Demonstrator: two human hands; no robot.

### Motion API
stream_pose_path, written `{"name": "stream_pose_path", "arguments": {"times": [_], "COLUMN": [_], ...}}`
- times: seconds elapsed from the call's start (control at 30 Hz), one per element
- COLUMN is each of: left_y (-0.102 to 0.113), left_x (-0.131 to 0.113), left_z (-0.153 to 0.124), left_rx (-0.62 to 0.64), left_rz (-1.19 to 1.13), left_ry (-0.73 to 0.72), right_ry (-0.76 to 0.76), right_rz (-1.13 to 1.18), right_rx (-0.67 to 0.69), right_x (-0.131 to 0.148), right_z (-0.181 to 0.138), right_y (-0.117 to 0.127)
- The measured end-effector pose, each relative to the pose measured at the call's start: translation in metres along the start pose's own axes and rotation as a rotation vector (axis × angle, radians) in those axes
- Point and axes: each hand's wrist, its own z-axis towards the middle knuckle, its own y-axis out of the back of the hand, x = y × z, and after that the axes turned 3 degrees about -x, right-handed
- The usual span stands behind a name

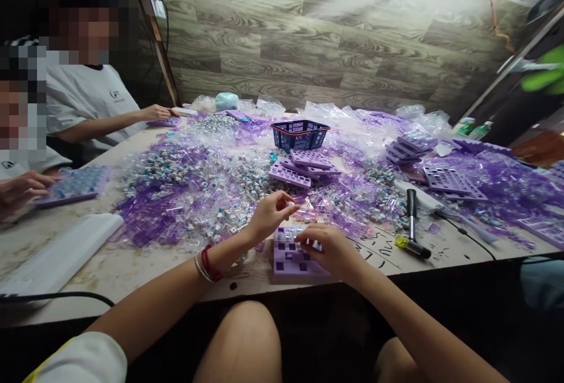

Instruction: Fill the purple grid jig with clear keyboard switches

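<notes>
A thick purple tray with rows of square holes point(288, 266) lies at the table's front edge before me. Small clear pieces point(286, 234) sit in its far rows. My right hand point(328, 248) is over the tray's right side, its fingers bent down and closed at the holes; what they pinch is hidden. Beyond the tray's far edge, my left hand point(271, 215) hovers with thumb and forefinger brought together near the loose pieces. Anything between those fingertips is too small to name. A heap of small white-and-blue parts and clear purple pieces point(211, 195) spreads beyond my hands.
Behind the heap stands a dark blue basket point(299, 136), with stacked purple trays point(291, 172) in front. A black-handled hammer point(412, 218) lies to the right, near a cable. Two people work at the left; one person's hand point(29, 189) touches a filled tray point(81, 183).
</notes>
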Motion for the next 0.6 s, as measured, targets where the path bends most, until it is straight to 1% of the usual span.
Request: {"name": "stream_pose_path", "arguments": {"times": [0.23,0.6], "left_y": [0.0,0.0], "left_x": [-0.0029,-0.0032], "left_z": [-0.0005,0.0], "left_rx": [-0.001,-0.005], "left_rz": [0.023,0.03], "left_ry": [0.003,-0.006], "right_ry": [-0.021,0.068], "right_rz": [-0.057,-0.158], "right_rx": [0.02,0.024], "right_x": [-0.0007,0.0014], "right_z": [0.0007,0.0001], "right_y": [-0.0005,-0.0037]}}
